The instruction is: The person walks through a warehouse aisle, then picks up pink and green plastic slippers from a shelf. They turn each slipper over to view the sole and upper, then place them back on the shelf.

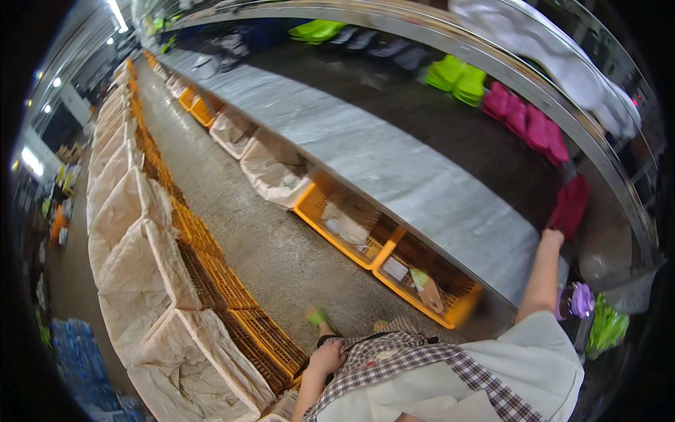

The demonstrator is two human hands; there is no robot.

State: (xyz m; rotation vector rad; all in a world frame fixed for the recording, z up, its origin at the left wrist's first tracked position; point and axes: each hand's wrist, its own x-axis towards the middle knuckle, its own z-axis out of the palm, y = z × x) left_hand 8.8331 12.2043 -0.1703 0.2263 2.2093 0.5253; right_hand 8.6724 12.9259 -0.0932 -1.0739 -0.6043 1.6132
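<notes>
My right hand (555, 237) reaches out over the far right of the grey worktop, its fingers closed on a dark pink shoe-shaped piece (571, 205). Just beyond it, a row of brighter pink shoe-shaped pieces (524, 119) lies along the dark strip of the worktop. My left hand (328, 356) hangs low against my checked apron (394, 359). Its fingers bend out of sight, so whether anything is in them is not clear.
Lime-green pieces (455, 79) and dark ones (387, 48) line the strip under a metal rail. Below the worktop (394, 169) stand orange crates (450, 320), some holding card or cloth. Cloth-lined crates (190, 352) form a long row left. Purple (580, 301) and green bundles (606, 327) sit right.
</notes>
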